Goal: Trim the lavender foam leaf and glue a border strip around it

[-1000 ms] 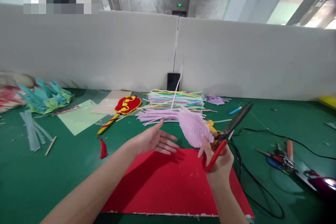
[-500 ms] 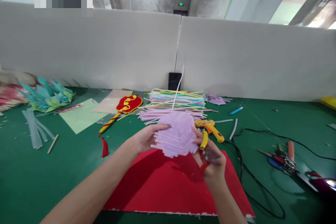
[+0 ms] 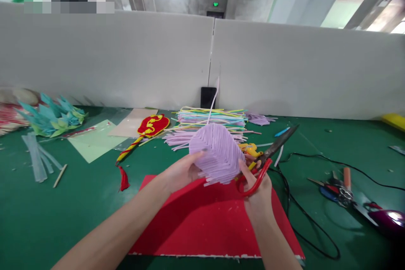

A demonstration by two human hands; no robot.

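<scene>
A lilac leaf-shaped piece made of ribbed pipe cleaner strips is held up above a red board. Its thin stem points away from me, and strip ends jut out along its near edge. My left hand grips its left side. My right hand pinches its right edge and also has a pair of red-handled scissors tucked in it, blades pointing up and to the right. Something yellow shows among the right fingers, partly hidden. Just behind that hand lies a yellow glue gun.
Coloured pipe cleaners are piled behind the leaf, before a black phone. A red and yellow fan-shaped ornament lies left. Tools and a black cord occupy the right side. A grey partition closes off the back.
The leaf has turned, with its lower end shifting right. The scissors have swung in the right hand, so their blades now show plainly.
</scene>
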